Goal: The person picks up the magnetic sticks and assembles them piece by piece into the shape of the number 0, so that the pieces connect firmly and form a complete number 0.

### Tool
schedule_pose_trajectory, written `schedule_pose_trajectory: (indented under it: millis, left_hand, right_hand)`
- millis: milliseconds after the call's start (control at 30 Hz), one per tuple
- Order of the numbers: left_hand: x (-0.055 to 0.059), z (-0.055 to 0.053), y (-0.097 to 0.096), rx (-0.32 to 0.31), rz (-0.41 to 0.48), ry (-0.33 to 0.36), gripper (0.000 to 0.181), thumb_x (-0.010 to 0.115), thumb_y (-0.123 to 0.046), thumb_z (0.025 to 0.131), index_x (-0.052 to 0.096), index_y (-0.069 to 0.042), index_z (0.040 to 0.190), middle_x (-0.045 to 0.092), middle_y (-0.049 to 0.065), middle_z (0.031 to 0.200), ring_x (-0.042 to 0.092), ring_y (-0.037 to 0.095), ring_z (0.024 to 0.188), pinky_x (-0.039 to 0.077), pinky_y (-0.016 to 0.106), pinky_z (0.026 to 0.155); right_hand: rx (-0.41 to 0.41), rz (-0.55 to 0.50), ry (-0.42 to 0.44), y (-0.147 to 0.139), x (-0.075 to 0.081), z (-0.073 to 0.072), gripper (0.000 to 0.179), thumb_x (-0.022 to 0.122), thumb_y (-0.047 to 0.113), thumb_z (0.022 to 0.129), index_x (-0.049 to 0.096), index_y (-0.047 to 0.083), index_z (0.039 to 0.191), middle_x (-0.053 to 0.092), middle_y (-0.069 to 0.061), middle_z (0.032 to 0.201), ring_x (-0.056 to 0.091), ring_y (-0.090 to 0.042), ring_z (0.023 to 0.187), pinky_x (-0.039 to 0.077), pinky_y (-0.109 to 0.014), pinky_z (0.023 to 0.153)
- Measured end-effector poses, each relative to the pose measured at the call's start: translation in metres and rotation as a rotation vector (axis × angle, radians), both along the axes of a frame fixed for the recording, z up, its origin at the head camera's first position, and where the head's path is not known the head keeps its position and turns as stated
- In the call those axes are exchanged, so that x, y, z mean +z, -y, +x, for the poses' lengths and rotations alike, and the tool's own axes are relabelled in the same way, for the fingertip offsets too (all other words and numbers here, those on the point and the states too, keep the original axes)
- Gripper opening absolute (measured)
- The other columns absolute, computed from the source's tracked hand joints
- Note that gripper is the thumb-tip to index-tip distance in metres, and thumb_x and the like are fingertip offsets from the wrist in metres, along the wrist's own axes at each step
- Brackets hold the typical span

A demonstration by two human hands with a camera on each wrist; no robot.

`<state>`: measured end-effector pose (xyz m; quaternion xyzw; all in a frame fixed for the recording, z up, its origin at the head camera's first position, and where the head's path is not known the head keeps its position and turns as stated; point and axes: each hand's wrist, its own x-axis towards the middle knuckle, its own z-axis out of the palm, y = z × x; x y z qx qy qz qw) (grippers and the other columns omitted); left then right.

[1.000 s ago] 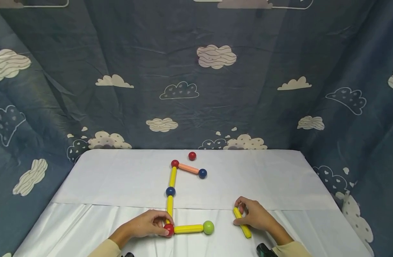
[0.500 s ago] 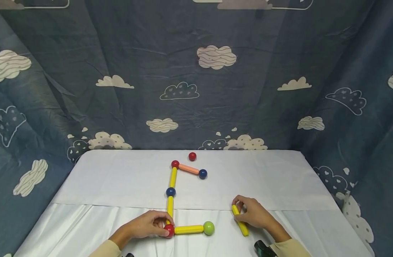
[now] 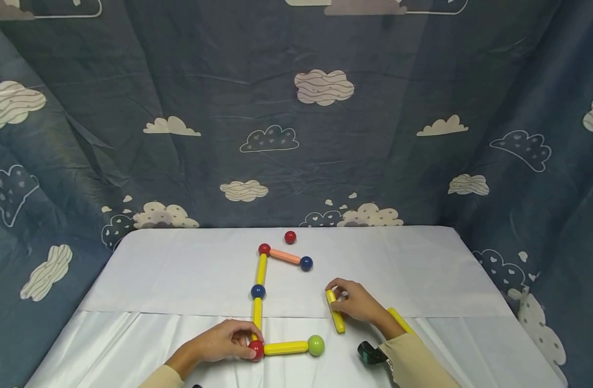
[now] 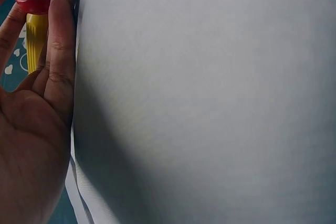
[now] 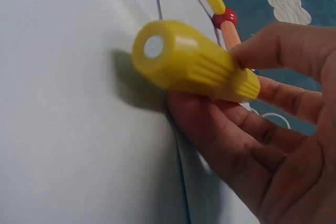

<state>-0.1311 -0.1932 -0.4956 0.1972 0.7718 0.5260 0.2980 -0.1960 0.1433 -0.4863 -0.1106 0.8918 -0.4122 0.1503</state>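
Right grip [image 3: 356, 303] is pinching a ridged yellow stick [image 3: 337, 320] over the white counter [image 3: 437, 283], beyond and to the right of the green ball [image 3: 316, 345]; left grip [image 3: 222, 340] is pinching a red ball [image 3: 259, 350]. Stick is looking light and stiff to me, ridges probably curbing slip; its middle is offering the likeliest hold, leaving the ends free.
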Motion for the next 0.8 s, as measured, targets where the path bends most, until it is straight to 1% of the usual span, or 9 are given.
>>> schedule_pose_trajectory:
  millis: [100, 200, 367, 567, 800]
  left_hand:
    - [0.000, 0.000, 0.000, -0.004, 0.004, -0.007, 0.023, 0.074, -0.011, 0.084, 0.067, -0.010, 0.106, 0.060, 0.002, 0.086, 0.051, 0.008, 0.067, 0.041, 0.018, 0.058]
    - [-0.001, 0.000, 0.000, -0.009, 0.002, -0.020, 0.023, 0.074, -0.012, 0.084, 0.067, -0.010, 0.106, 0.060, 0.002, 0.085, 0.050, 0.008, 0.067, 0.041, 0.017, 0.058]
    - [-0.002, 0.000, 0.000, 0.002, -0.007, -0.006, 0.023, 0.074, -0.012, 0.084, 0.067, -0.011, 0.106, 0.060, 0.002, 0.087, 0.051, 0.009, 0.068, 0.041, 0.018, 0.059]
    - [-0.002, 0.000, 0.000, 0.007, 0.001, 0.001, 0.023, 0.074, -0.012, 0.084, 0.067, -0.011, 0.106, 0.059, 0.002, 0.088, 0.051, 0.009, 0.068, 0.041, 0.018, 0.059]
    - [0.002, 0.001, 0.000, 0.003, 0.009, 0.007, 0.023, 0.074, -0.012, 0.084, 0.067, -0.010, 0.106, 0.061, 0.002, 0.086, 0.051, 0.009, 0.067, 0.041, 0.018, 0.058]
  right_hand:
    - [-0.039, -0.014, 0.002, 0.010, -0.002, -0.008, 0.033, 0.071, 0.003, 0.080, 0.062, 0.008, 0.111, 0.053, -0.006, 0.090, 0.053, -0.016, 0.065, 0.049, -0.029, 0.058]
    - [-0.060, -0.061, 0.012, 0.019, -0.002, -0.014, 0.033, 0.071, 0.004, 0.081, 0.063, 0.008, 0.112, 0.054, -0.006, 0.090, 0.054, -0.017, 0.068, 0.049, -0.030, 0.060]
    - [-0.036, -0.141, 0.046, 0.029, -0.003, -0.017, 0.035, 0.070, 0.005, 0.082, 0.061, 0.004, 0.115, 0.055, -0.008, 0.091, 0.057, -0.016, 0.066, 0.051, -0.030, 0.059]
    - [-0.002, -0.169, 0.075, 0.036, -0.006, -0.012, 0.035, 0.070, 0.005, 0.082, 0.060, 0.002, 0.115, 0.055, -0.009, 0.091, 0.058, -0.016, 0.061, 0.052, -0.029, 0.057]
    - [-0.002, -0.182, 0.079, 0.041, -0.009, -0.004, 0.035, 0.071, 0.005, 0.082, 0.060, 0.001, 0.115, 0.055, -0.008, 0.088, 0.057, -0.014, 0.059, 0.052, -0.030, 0.056]
